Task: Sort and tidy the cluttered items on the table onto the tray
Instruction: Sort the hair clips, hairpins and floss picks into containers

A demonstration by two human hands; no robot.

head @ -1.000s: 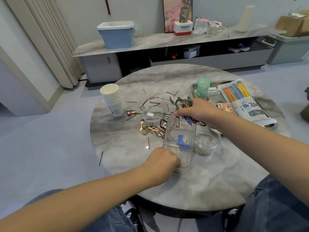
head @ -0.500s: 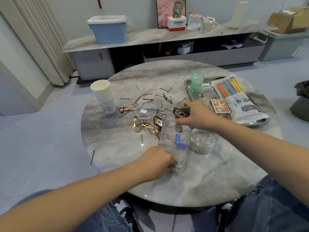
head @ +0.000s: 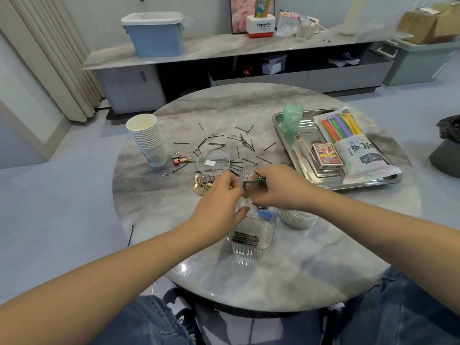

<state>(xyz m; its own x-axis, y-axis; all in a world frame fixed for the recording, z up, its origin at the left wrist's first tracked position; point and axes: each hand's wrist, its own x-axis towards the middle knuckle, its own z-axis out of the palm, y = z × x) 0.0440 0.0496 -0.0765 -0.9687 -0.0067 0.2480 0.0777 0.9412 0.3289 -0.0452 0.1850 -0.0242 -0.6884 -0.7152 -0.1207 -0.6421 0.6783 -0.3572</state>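
Note:
A clear ribbed plastic box lies on the round marble table, with black hairpins at its near end and a blue clip in its middle. Over its far end my right hand pinches a green hair clip. My left hand meets it from the left, fingers curled at the same clip. Loose black hairpins and gold clips lie scattered beyond. The metal tray stands at the right.
On the tray are a green cup, a card box and a bag of coloured straws. A stack of paper cups stands at the left. A round clear lid and a clear bowl flank the box.
My left hand has let go of the box's near end and risen to the green clip. My right hand has lifted the clip over the box.

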